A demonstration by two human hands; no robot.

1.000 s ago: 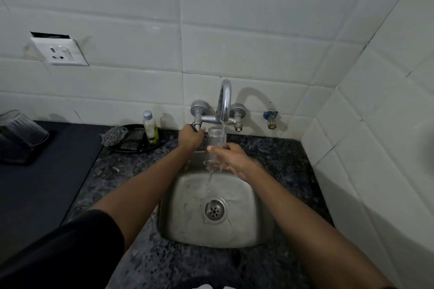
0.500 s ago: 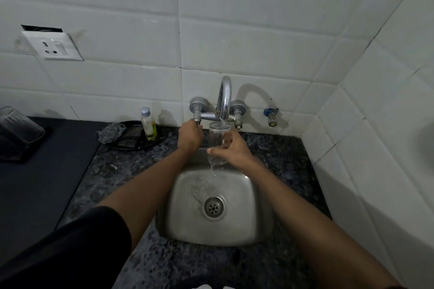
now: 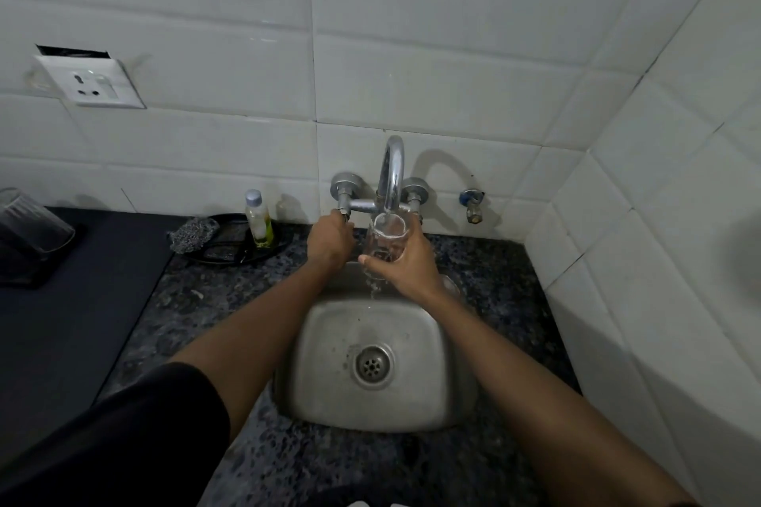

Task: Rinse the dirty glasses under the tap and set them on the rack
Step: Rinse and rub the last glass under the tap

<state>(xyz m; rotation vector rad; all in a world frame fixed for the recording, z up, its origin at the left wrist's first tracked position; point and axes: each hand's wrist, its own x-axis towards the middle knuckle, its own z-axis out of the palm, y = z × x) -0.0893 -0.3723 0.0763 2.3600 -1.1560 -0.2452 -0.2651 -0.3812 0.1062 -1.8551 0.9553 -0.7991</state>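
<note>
A person's right hand (image 3: 405, 259) wraps its grip around a glass (image 3: 387, 237) under the tap (image 3: 391, 173), above the sink (image 3: 329, 342) at the worktop's back edge; the left hand (image 3: 329, 239) clasps the tap handle. Wet glass could slip and crack.

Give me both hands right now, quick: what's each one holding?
Left hand: closed on the tap handle.
Right hand: closed around the glass, held under the spout over the sink.
</note>
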